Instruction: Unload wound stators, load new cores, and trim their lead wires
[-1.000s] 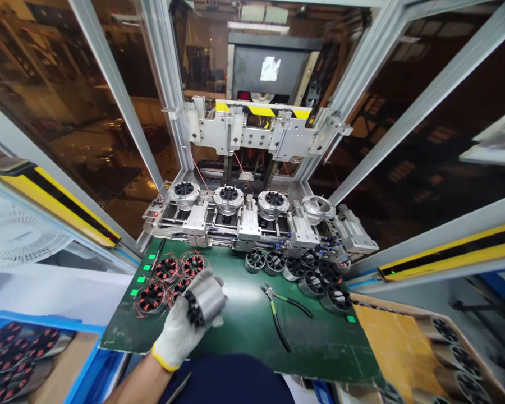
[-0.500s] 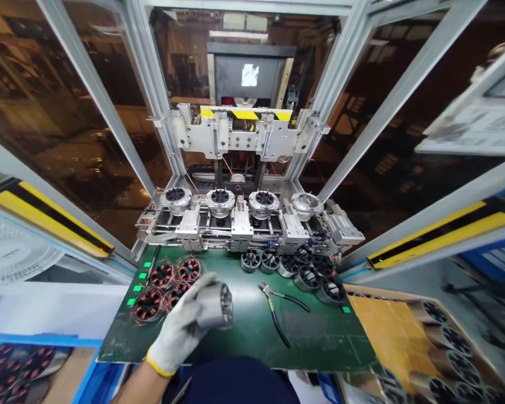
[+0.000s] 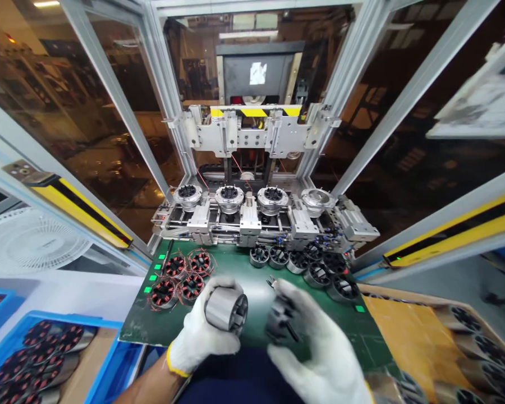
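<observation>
My left hand (image 3: pixel 202 335), in a white glove, is closed around a grey metal stator core (image 3: pixel 226 308) held over the near edge of the green mat (image 3: pixel 244 269). My right hand (image 3: pixel 320 342), also gloved, has come in from the lower right and grips a second dark stator core (image 3: pixel 279 318) beside the first. Black pliers (image 3: pixel 271 280) lie on the mat, mostly hidden behind my right hand. Several copper-wound stators (image 3: pixel 183 275) sit at the mat's left. A row of bare cores (image 3: pixel 303 266) lines the mat's far right.
Beyond the mat stands a machine with a row of round fixtures (image 3: pixel 229 197), three loaded and the rightmost one (image 3: pixel 317 197) bare. A blue bin (image 3: pixel 42 348) of wound stators is lower left. A cardboard box (image 3: pixel 425 336) of cores is lower right. Aluminium frame posts flank the opening.
My right hand entered from the lower right holding a second core. My left hand shifted slightly right and nearer with its core, turning its open end towards the right hand.
</observation>
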### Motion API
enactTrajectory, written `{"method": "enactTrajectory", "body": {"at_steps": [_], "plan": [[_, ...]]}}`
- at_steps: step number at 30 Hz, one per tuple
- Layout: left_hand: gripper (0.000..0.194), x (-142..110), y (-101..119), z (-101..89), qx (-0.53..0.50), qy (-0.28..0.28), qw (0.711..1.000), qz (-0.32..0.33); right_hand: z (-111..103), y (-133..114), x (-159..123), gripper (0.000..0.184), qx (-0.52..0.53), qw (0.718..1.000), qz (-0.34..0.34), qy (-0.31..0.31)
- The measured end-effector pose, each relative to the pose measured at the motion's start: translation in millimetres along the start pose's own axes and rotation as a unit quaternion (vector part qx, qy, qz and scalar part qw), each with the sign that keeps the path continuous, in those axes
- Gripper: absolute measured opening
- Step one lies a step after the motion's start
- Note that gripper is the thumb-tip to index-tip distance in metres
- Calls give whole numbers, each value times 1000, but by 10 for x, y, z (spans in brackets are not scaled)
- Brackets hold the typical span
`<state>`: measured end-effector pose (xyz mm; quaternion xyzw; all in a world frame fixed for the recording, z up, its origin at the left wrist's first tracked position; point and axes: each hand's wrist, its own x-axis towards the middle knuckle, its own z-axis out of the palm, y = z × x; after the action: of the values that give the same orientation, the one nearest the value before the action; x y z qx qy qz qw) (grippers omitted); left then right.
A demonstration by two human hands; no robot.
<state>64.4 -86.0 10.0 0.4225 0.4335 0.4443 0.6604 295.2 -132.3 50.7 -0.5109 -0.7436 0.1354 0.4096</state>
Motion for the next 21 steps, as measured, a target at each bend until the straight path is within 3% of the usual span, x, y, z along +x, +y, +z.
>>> {"method": "enactTrajectory", "body": {"at_steps": [3,5,12,18,21], "plan": [[92,-99,62,-69,55,0,998,3,379,-153,117,74,12,992,-113,-56],[93,-138,112,-120,97,20,995,-6,518,-189,146,72,29,986,-151,-64],[84,-182,169,-156,166,43,985,-34,564,-140,97,75,-6,992,-89,-88],[84,-171,190,-153,172,34,984,-38,547,-159,158,75,-24,987,-121,-106],[83,-150,180,-107,116,19,992,-52,624,-183,172,94,-34,988,-97,-115]]}}
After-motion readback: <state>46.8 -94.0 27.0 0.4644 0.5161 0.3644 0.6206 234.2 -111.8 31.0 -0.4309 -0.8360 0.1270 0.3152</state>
